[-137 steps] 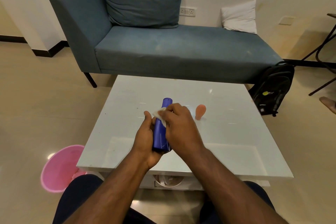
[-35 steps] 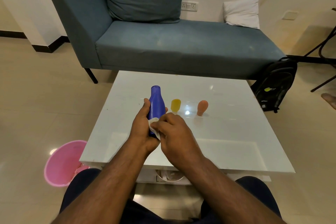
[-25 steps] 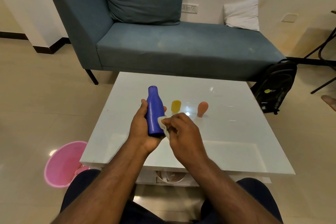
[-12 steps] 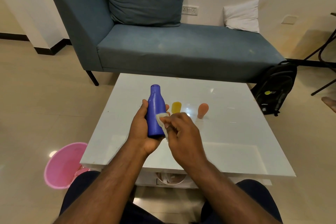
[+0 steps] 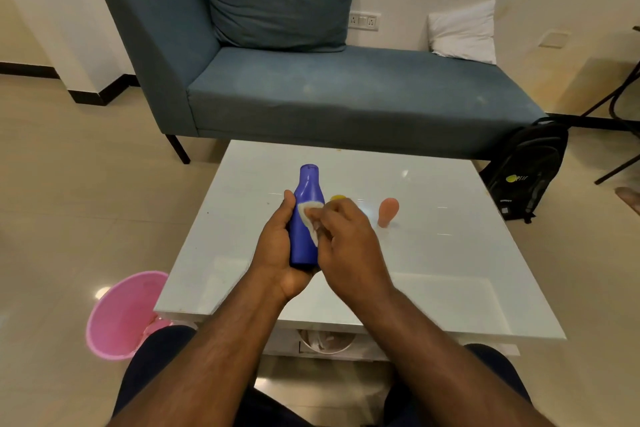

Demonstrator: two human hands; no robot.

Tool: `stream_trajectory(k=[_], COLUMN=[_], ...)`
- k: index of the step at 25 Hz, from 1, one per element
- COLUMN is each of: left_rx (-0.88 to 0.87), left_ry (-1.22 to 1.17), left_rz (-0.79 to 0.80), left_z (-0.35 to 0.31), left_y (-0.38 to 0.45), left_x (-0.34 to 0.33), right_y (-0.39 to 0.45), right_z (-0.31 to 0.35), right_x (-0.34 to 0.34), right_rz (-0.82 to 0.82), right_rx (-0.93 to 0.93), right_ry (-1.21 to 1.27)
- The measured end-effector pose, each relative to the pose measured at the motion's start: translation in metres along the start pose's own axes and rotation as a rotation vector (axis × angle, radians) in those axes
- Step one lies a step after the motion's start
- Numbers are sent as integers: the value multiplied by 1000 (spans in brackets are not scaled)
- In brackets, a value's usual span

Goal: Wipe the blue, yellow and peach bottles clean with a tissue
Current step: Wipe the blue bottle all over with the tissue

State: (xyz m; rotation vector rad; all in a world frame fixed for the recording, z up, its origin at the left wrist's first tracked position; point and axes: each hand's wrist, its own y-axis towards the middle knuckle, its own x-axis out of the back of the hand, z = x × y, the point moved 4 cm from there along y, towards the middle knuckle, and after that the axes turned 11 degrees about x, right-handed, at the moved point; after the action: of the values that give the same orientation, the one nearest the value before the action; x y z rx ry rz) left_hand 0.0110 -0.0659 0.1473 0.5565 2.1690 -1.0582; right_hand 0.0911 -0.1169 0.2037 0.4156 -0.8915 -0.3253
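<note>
My left hand grips the lower body of the blue bottle, holding it upright above the white table. My right hand pinches a white tissue and presses it against the bottle's right side at mid-height. Behind my right hand only the top of the yellow bottle shows. The small peach bottle stands on the table to the right, apart from both hands.
A blue-grey chaise sofa stands behind the table. A pink bin sits on the floor at the table's left front corner. A black backpack leans by the sofa's right end. A bowl sits under the tabletop.
The tissue in my right hand has slid from the bottle's base up to its middle. The bottle stays upright in my left hand, and my right hand now covers most of the yellow bottle.
</note>
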Motion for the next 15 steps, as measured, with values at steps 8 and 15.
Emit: stream_trajectory(k=[8,15], left_rx=[25,-8], left_ry=[120,169], left_rz=[-49,-108], left_z=[13,10], left_y=[-2,2], left_x=[3,13], right_y=[22,20], right_z=[-15,-6], right_x=[8,10], right_rz=[-55,122], right_rx=[-61,9], right_ry=[-3,-168])
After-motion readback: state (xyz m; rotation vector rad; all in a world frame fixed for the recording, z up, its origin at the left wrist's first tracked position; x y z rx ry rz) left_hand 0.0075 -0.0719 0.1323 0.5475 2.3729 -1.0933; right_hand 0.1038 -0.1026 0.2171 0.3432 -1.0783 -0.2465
